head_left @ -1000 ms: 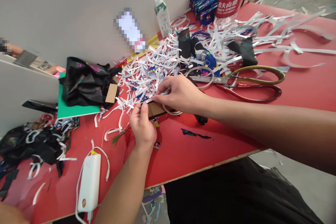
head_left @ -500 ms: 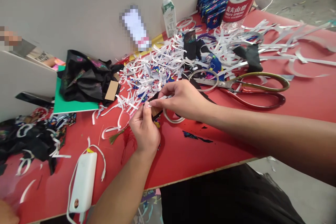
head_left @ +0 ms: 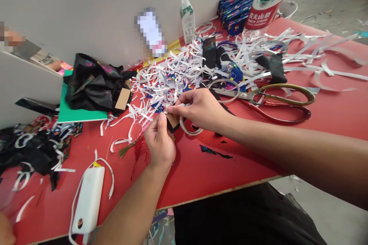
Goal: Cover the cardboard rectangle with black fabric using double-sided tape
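Observation:
My left hand (head_left: 160,143) is closed, thumb up, on a small piece of black cloth with brown cardboard (head_left: 173,121) on it. Close against that thumb, my right hand (head_left: 198,109) pinches a thin white strip (head_left: 166,111) at the piece's edge. My fingers hide much of the piece. Below the right hand, a roll of whitish tape (head_left: 191,133) lies on the red table. Scissors (head_left: 255,95) with one olive and one red handle lie to the right, blades toward the scraps.
White strips (head_left: 184,61) and cloth scraps heap along the back. Behind them stand a carton bottle (head_left: 188,21), a large water bottle (head_left: 263,7) and a phone (head_left: 151,32). Black cloth (head_left: 92,88) covers a green board (head_left: 83,116). A white power bank (head_left: 89,199) lies front left.
My hands have drawn slightly apart at the fingertips, and more of the brown cardboard shows between them. The whole view has shifted a little.

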Action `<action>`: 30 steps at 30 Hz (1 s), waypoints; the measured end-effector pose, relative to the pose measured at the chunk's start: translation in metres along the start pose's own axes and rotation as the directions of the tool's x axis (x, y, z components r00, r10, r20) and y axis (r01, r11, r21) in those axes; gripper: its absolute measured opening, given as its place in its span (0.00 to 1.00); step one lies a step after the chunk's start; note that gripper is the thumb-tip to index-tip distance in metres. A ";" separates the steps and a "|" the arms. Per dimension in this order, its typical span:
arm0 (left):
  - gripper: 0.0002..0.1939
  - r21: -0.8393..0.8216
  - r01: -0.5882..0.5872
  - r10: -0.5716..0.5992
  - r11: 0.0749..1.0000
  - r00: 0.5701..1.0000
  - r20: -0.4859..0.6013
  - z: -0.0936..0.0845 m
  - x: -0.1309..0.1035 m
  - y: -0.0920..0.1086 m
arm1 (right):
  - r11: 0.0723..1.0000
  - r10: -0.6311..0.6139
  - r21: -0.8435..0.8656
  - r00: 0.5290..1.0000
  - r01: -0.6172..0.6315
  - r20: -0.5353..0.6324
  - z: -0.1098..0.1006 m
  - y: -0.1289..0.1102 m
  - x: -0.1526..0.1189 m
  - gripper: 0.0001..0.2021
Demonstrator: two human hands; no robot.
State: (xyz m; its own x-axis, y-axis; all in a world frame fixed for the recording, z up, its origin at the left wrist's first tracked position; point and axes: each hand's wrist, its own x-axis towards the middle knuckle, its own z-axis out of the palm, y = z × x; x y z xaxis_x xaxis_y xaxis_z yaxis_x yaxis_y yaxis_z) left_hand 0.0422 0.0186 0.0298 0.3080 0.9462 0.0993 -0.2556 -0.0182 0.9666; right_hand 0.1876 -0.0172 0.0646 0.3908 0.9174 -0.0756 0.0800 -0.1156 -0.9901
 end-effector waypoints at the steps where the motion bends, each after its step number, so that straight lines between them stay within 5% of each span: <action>1: 0.15 0.004 0.002 -0.002 1.000 1.000 -0.001 0.000 0.000 0.000 | 1.000 0.005 -0.004 1.000 -0.005 -0.002 0.000 0.000 0.000 0.18; 19: 0.15 0.001 0.010 -0.010 1.000 0.999 -0.030 -0.001 0.002 0.005 | 0.985 -0.015 -0.172 0.999 0.007 -0.044 0.003 0.000 -0.001 0.17; 30: 0.18 0.169 -0.059 0.078 0.984 0.991 -0.108 -0.011 0.009 -0.005 | 0.957 -0.131 -0.257 0.991 0.131 0.017 -0.010 0.001 0.005 0.05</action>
State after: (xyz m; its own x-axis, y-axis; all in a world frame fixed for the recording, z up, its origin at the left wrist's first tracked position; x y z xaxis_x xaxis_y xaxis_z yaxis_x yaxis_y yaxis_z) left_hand 0.0359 0.0311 0.0236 0.1868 0.9712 0.1480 -0.1148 -0.1280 0.9851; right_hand 0.1986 -0.0163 0.0646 0.3614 0.9309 0.0528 0.3636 -0.0886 -0.9273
